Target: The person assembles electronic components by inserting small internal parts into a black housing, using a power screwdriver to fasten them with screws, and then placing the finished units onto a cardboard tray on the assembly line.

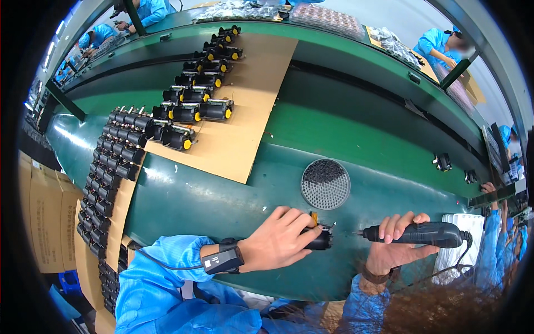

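Right hand [394,253] around crosswise, leftward screwdriver [433,234]

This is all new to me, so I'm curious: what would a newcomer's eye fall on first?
Likely the work at lower centre: the left hand holds a small black part, and the right hand grips a black corded tool pointing toward it. Just beyond sits a round grey dish partly covered with dark pieces. Farther up and left, yellow-tipped black parts lie in rows on cardboard.

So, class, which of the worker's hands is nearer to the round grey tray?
Left. The left hand is close by the round grey tray, on its near-left side; the right hand is farther off, to its near right.
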Demonstrator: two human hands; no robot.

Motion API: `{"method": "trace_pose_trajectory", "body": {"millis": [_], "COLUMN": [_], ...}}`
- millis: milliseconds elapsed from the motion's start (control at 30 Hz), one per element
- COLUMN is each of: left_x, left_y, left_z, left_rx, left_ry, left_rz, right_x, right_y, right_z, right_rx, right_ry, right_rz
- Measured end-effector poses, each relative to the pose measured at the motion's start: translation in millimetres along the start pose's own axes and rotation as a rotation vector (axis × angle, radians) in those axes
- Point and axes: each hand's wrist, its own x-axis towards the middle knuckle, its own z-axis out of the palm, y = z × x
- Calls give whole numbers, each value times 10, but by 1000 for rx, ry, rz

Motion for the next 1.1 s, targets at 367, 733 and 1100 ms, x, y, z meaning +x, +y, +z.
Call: {"method": "trace_pose_trajectory", "body": {"millis": [367,733,1100], "left_x": [-131,-101,-122], "left_y": [-188,-277,-306], "left_z": [52,15,35], "left_rx": [14,-58,-67], "left_ry": [-15,19,21], "left_rz": [73,54,39], "right_x": [276,350,324], "right_y": [158,757,833], "right_z": [489,455,387], "right_rx": [-248,-228,-287], "right_ry": [-50,-155,-143], "right_rz": [-19,71,63]}}
